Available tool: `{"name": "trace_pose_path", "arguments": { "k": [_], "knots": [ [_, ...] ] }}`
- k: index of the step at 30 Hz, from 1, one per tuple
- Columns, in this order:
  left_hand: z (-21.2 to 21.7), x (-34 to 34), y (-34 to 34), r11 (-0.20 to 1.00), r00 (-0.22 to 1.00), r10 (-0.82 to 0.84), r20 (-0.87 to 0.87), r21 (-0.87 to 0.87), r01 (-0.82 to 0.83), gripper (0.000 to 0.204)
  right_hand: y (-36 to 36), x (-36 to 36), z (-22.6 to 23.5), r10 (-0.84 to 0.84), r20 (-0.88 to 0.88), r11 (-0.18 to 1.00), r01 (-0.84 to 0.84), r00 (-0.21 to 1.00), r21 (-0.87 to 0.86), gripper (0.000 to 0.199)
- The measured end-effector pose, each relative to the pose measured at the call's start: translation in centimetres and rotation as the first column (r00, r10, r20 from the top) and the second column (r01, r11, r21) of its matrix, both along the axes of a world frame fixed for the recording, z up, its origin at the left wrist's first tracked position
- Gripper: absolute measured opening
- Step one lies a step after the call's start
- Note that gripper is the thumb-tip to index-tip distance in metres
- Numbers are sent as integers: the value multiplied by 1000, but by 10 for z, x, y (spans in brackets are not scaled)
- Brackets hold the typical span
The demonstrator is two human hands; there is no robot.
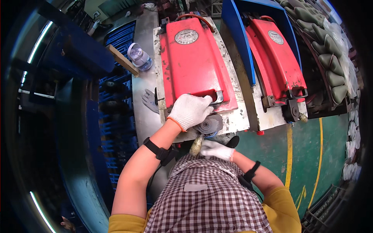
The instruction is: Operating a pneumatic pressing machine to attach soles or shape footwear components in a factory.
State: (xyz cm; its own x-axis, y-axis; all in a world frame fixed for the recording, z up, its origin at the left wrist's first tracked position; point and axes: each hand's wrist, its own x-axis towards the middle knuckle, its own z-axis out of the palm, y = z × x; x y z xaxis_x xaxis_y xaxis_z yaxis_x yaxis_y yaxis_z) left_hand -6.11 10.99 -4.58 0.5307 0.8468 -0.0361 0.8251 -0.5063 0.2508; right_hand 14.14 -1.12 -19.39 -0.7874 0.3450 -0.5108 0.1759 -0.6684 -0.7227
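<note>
Head view: a brown-and-white checked apron [202, 202] lies nearest the camera, with both forearms passing on either side of it. Left hand [192, 110], white-gloved, is bent at the wrist and closed on the handle [219, 97] at the front of a red-covered machine [194, 58], which stands on the bench [144, 83] directly ahead. Right hand [217, 150], also gloved, lies lower, close to the apron, beside a wrapped lever [196, 145]; its grip cannot be told. Between the hands, a dark pivot disc [208, 124] and the lever stand in the way. Left of the machine are a grey glove [150, 100], a clear bottle [140, 57] and a wooden bar [122, 60]; to its right, a second red machine [274, 58] sits within a blue guard [239, 35].
</note>
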Motion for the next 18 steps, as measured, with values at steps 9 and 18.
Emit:
{"name": "trace_pose_path", "arguments": {
  "k": [9,18],
  "knots": [
    [-27,2,-7,995,998,26,58,99,-32,27,4,-12,0,-384,-426,764,23,819,-644,46],
    [-19,7,-10,988,993,49,110,142,-65,23,25,125,25,-464,-276,795,258,842,-548,66]
  ]
}}
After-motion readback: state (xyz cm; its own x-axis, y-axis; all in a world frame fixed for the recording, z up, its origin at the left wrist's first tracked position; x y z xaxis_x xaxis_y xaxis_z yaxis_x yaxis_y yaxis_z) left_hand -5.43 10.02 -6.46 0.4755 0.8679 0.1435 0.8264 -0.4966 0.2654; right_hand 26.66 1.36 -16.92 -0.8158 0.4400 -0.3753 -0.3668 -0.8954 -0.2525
